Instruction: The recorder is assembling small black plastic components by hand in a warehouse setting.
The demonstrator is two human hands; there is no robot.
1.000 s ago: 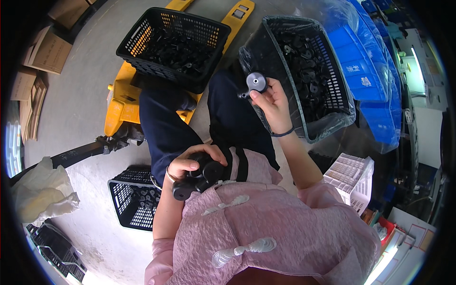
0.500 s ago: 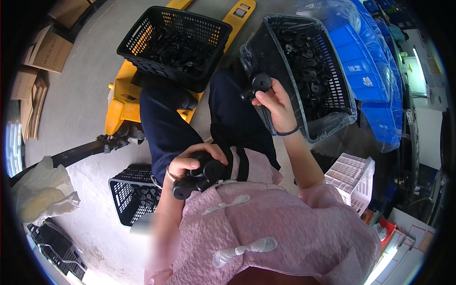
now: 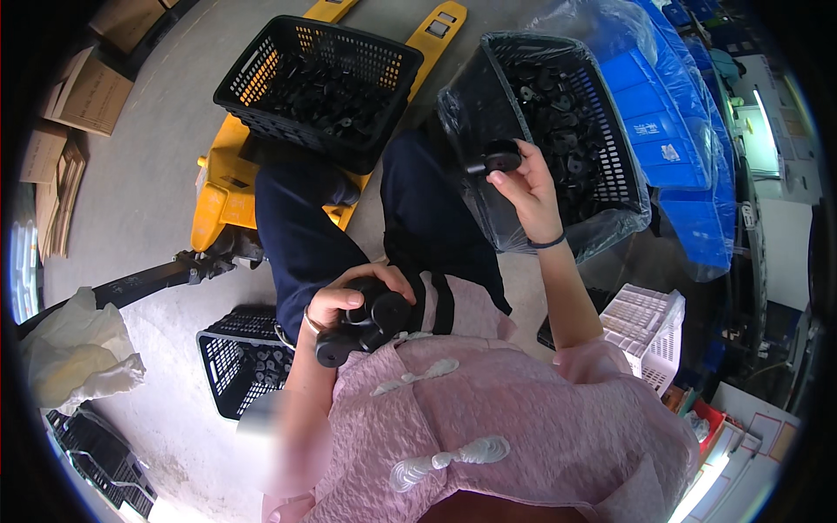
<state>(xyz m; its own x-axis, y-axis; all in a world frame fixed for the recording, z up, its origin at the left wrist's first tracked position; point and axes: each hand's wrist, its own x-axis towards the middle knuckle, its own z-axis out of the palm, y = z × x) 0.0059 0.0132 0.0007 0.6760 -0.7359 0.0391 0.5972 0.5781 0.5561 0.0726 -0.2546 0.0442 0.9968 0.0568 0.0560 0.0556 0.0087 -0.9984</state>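
My right hand is raised at the left edge of the plastic-lined crate. Its thumb and fingers pinch a black plastic part with a round disc end and a short stub pointing left. Low over my lap, my left hand is closed around several black round-ended plastic parts, bunched together. Many similar black parts fill the lined crate. Another black crate, straight ahead, holds more of them. The fingers beneath the bunch in my left hand are partly hidden.
A yellow pallet jack carries the front crate, its dark handle running left. Blue bins under clear film stand right of the lined crate. A smaller black crate, a white basket and cardboard boxes stand around me.
My right hand has moved a little to the right, and the black part in it has turned, its stub now pointing left. My left hand has stayed in place with its bunch.
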